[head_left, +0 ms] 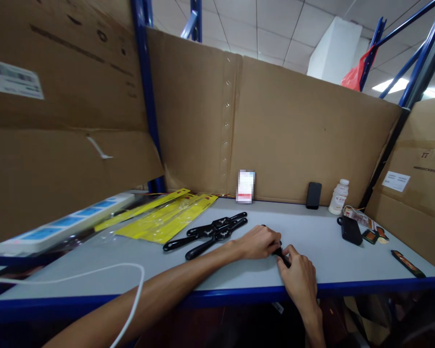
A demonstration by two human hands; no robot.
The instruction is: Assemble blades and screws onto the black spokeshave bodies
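Observation:
My left hand [261, 240] is closed around the middle of a black spokeshave [284, 260] above the front part of the tabletop, hiding most of it. Fingers of my right hand [300, 274] pinch the near end of the same tool, close beside the left. Left of my hands lie two more black spokeshaves, a nearer one [199, 249] and a farther one [179, 243], side by side and touching or nearly so. Both have long curved handles with a metal-fitted centre.
Yellow packaging cards in clear plastic [166, 222] lie at the left, near a white power strip [68, 222]. Along the back stand a phone [245, 187], a black block [313, 195] and a white bottle [338, 197]. A black pouch [351, 230] and dark strip [408, 263] lie right. Cardboard walls [293, 130] enclose the table.

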